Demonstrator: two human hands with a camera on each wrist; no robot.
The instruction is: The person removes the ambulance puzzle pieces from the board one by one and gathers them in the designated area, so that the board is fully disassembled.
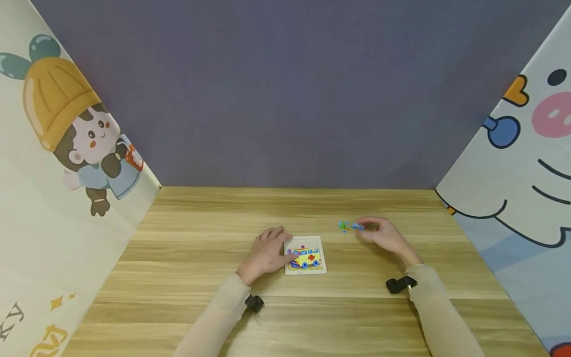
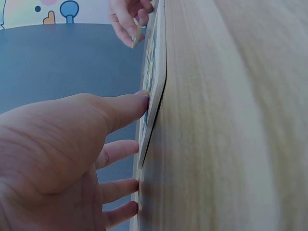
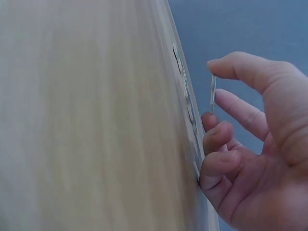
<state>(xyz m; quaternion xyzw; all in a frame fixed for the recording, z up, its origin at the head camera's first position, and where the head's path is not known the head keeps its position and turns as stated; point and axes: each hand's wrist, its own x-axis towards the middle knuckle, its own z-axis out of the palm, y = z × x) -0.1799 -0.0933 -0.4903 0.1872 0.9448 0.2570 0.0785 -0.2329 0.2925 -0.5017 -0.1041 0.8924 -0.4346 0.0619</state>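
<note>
A square jigsaw board (image 1: pixel 314 241) with a pale wooden frame and a yellow ambulance picture lies flat on the table. At its left edge is my left hand (image 1: pixel 268 252), the thumb resting on the picture and the fingers spread, mostly on the tabletop, as the left wrist view shows. Off to the right, my right hand (image 1: pixel 378 234) pinches a thin puzzle piece (image 3: pixel 212 95) between thumb and fingers. The held piece stands on edge, apart from the table. Beside that hand, loose green and blue puzzle pieces (image 1: pixel 343 226) lie on the wood; their exact number is unclear.
The wooden table (image 1: pixel 357 317) runs back to a dark grey-blue panel (image 1: pixel 285 99). Printed cartoon panels stand at the left and right sides. Each wrist carries a small black camera.
</note>
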